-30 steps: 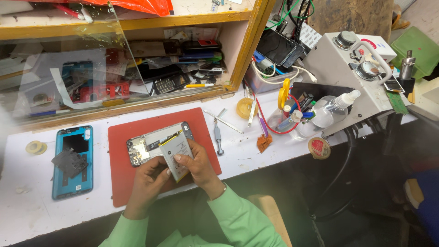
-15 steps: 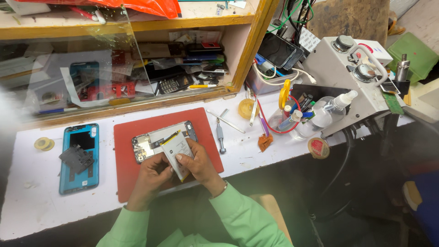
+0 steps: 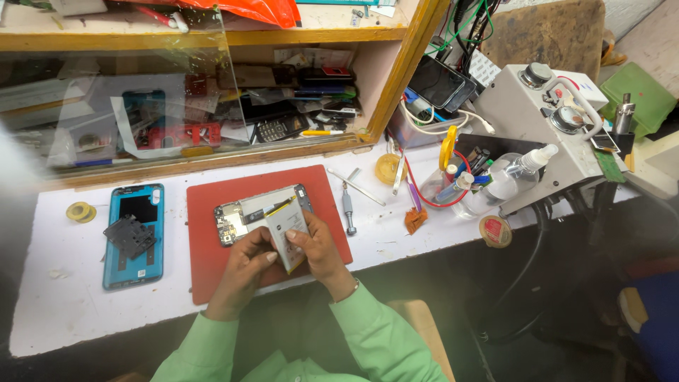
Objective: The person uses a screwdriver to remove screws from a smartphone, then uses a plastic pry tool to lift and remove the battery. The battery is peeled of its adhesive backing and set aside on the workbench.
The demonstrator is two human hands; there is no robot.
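- Red mat (image 3: 212, 212) at bench front edge; opened phone (image 3: 244, 212) lies on it.
- L hand (image 3: 244, 265) & R hand (image 3: 318, 247): fingers pinched on battery (image 3: 286, 226), tilted over phone's right end.
- Blue cover (image 3: 134, 233) left of mat.

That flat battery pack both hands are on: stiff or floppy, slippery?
The battery pack is thin and flat and looks unbent in the left hand and right hand, so it is probably fairly stiff, though likely bendable and puncture-prone. Its pale wrap looks smooth, so perhaps slippery. Being flat, it should not roll on the red mat.
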